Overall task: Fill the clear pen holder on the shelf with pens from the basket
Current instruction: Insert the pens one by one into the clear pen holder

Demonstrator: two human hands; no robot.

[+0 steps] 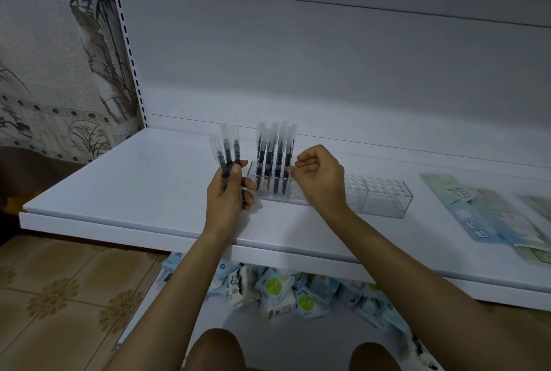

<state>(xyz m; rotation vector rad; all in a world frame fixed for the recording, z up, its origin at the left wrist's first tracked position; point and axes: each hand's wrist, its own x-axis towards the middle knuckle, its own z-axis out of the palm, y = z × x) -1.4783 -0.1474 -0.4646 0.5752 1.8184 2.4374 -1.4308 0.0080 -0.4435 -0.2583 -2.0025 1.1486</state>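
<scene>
A clear pen holder (384, 196) with rows of round holes lies lengthwise on the white shelf (134, 185). Several black pens with clear caps (275, 155) stand upright in its left end. My left hand (228, 191) grips a bunch of three such pens (228, 151) upright, just left of the holder. My right hand (320, 179) hovers over the holder's middle with its fingers curled; its fingertips pinch the rightmost standing pen low on the barrel. No basket is in view.
Flat blue and green packets (483, 212) lie on the shelf at the right. A heap of small packets (277, 290) fills the lower shelf under the front edge. My knees (217, 349) show at the bottom. A tiled floor is at the left.
</scene>
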